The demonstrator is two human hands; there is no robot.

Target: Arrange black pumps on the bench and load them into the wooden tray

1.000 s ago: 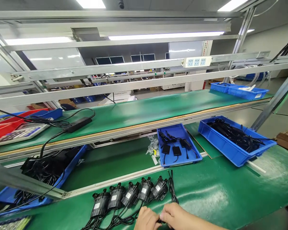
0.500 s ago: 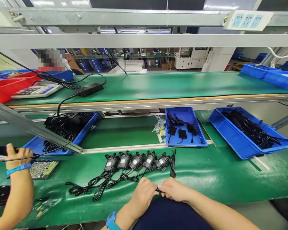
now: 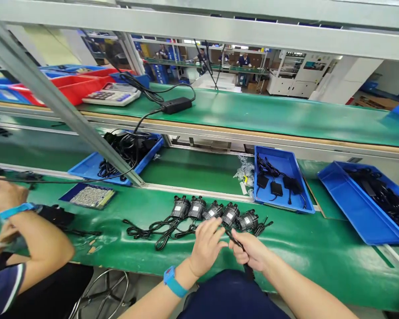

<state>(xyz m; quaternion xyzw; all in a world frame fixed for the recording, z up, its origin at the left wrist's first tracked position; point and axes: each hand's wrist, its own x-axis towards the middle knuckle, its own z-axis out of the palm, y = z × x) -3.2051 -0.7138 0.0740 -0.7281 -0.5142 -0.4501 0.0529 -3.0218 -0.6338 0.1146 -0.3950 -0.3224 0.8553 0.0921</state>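
Both hands have lifted off the bench edge since half a second ago and come closer to the pumps, and the view has swung left so the neighbour's arm fills more of the lower left corner; the left hand [image 3: 206,246], with a blue band at its wrist, has its fingers spread loosely over a thin black cable [image 3: 234,239], touching it rather than clamping it; the right hand [image 3: 251,250] is closed around the same cable, which runs up from its fist towards the row of five small black plastic pumps with white labels [image 3: 216,209]; these pumps lie side by side on the green bench mat [image 3: 319,261], their leads trailing left into a loose black tangle of cords [image 3: 153,228]; just behind the row sits a shallow blue plastic tray holding black adapters [image 3: 279,181]; to the right stands a deeper blue bin of black cables [image 3: 362,199]; at the far left a co-worker's forearm with a blue wristband [image 3: 36,239] rests beside a flat tray of small grey parts [image 3: 89,196].
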